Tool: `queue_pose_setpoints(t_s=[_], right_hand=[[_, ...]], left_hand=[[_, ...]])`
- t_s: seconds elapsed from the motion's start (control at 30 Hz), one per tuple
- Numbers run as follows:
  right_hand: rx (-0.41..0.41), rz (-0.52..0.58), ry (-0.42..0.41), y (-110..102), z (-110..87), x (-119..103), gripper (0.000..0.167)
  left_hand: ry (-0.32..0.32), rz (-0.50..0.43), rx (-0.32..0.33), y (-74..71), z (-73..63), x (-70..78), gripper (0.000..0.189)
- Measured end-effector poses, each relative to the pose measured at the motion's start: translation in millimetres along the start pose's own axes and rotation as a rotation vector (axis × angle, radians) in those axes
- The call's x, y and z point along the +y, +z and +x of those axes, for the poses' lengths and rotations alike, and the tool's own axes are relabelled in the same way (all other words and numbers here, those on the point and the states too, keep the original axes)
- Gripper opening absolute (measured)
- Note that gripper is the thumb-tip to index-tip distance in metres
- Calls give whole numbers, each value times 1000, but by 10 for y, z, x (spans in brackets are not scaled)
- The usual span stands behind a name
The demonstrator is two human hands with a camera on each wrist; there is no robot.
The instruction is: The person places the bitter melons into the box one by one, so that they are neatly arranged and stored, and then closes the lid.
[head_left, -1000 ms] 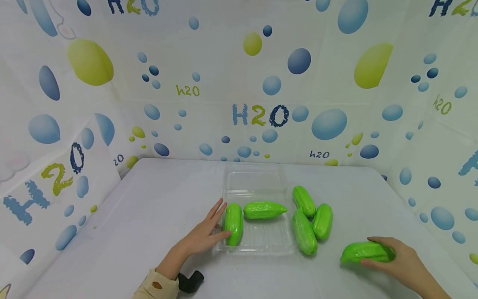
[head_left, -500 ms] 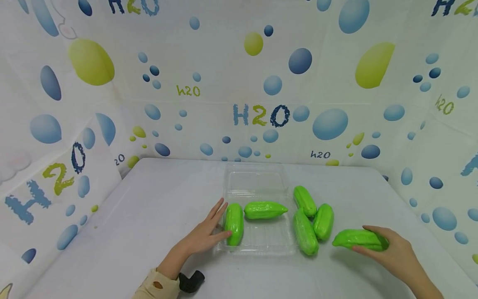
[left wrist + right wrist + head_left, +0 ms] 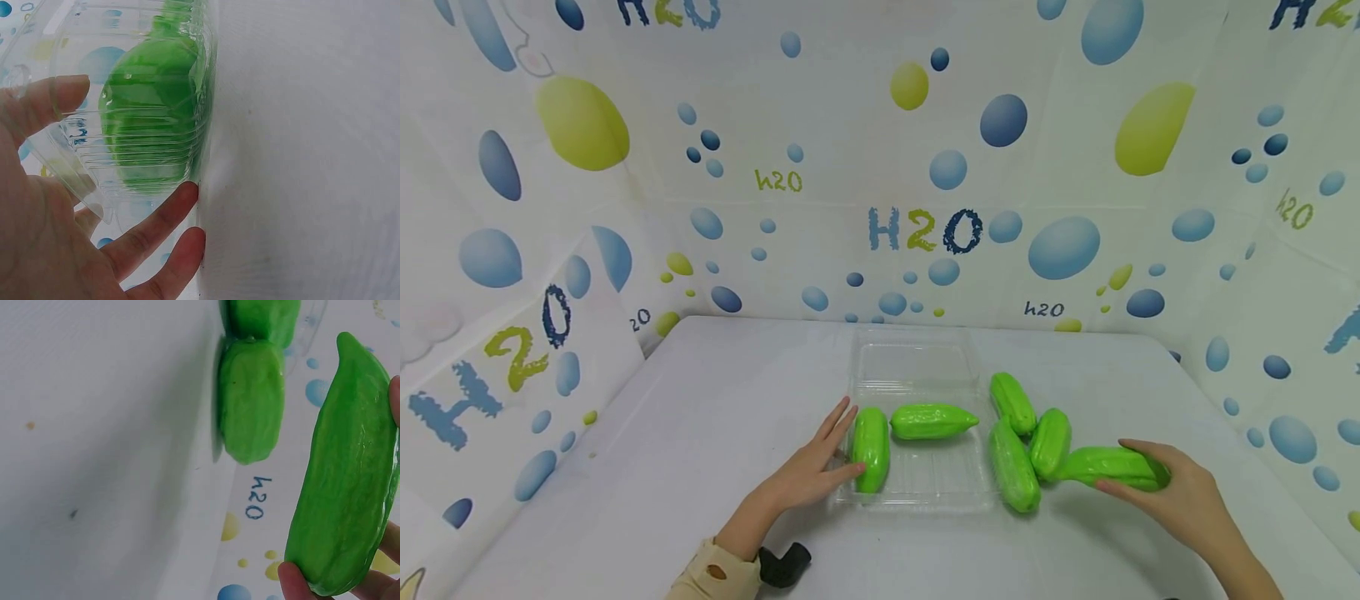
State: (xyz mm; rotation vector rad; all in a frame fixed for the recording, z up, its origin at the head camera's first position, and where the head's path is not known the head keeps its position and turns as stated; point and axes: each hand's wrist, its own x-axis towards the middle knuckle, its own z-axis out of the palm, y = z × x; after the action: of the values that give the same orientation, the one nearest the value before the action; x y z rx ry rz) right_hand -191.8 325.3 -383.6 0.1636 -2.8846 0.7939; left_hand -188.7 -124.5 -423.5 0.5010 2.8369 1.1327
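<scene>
In the head view my right hand point(image 3: 1191, 500) grips a glossy green cucumber-like vegetable point(image 3: 1112, 468) between thumb and fingers, above the table. Seen from the right wrist, this vegetable point(image 3: 344, 462) tapers to a curved tip at the end away from my palm. My left hand point(image 3: 805, 473) rests at the left side of a clear plastic clamshell container point(image 3: 936, 483), thumb over its rim and other fingers spread along the outside. Two similar vegetables lie in the container, one lengthwise point(image 3: 871, 450) beside my left hand and one crosswise point(image 3: 932, 422) near the hinge.
To the container's right, three more green vegetables point(image 3: 1013, 467) lie close together on the white table point(image 3: 730, 375). The container's lid point(image 3: 913, 362) lies folded back at the far side. A black object point(image 3: 785, 567) is at my left wrist. Patterned sheeting point(image 3: 820, 108) surrounds the table.
My right hand has lifted the held vegetable and carried it left and away from me, towards the group of three. My left hand has stayed in place.
</scene>
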Motion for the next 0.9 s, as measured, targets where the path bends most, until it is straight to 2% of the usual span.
queue_pose_setpoints(t_s=[0.9], right_hand=[[-16, 75, -21, 25, 83, -544, 76]], left_hand=[[1, 1, -3, -11, -11, 9, 77]])
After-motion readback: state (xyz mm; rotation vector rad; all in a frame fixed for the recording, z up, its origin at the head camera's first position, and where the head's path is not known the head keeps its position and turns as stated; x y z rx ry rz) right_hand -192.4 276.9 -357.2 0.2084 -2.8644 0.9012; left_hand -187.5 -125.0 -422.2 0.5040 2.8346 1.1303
